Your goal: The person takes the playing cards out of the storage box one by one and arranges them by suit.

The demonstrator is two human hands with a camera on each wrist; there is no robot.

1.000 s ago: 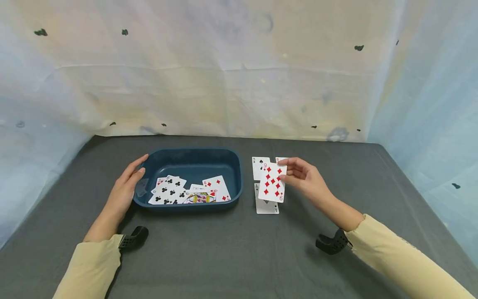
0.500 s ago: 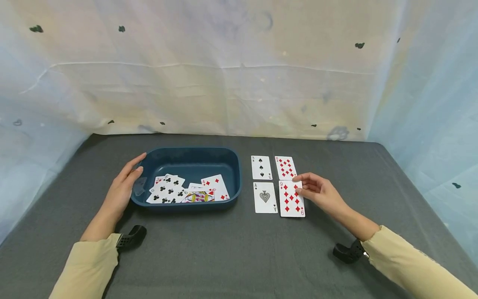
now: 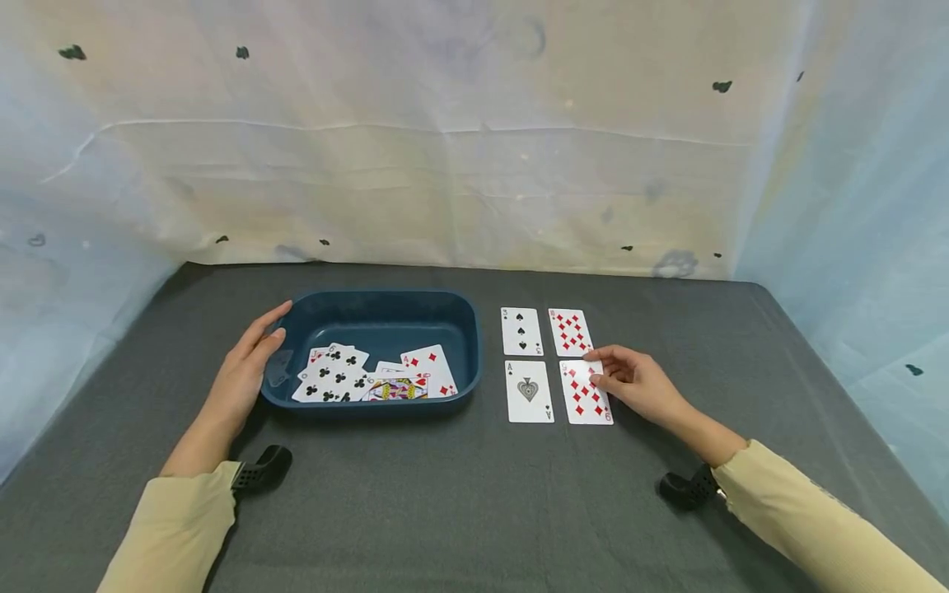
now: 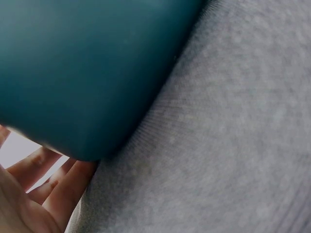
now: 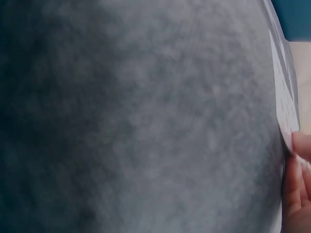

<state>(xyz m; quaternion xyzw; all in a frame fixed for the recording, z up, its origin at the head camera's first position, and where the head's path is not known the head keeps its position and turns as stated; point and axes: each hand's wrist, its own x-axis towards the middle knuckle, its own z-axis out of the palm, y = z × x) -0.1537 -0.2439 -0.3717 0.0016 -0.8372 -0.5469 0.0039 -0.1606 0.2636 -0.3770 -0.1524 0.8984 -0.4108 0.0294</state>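
Note:
My right hand (image 3: 638, 383) pinches the nine of diamonds (image 3: 583, 403) by its upper right edge, between thumb and fingers. The right wrist view shows this playing card (image 5: 284, 99) edge-on, close over the cloth. To its left lies the ace of spades (image 3: 529, 394). Behind are the three of spades (image 3: 522, 332) and another diamond card (image 3: 569, 329), making two rows of two. My left hand (image 3: 237, 379) rests against the left end of a dark blue tray (image 3: 393, 309), fingers extended along its outside wall and thumb at the rim. Several face-up cards (image 3: 334, 377) lie inside the tray.
A dark grey cloth (image 3: 445, 511) covers the table. Pale fabric sheets (image 3: 445, 165) hang at the back and both sides. Each wrist carries a black strap mount (image 3: 685, 487) that sticks out below the sleeve.
My right hand has moved the nine of diamonds rightward and down beside the ace, uncovering the ace and the cards behind, then shifted it slightly right. My left hand has stayed at the tray.

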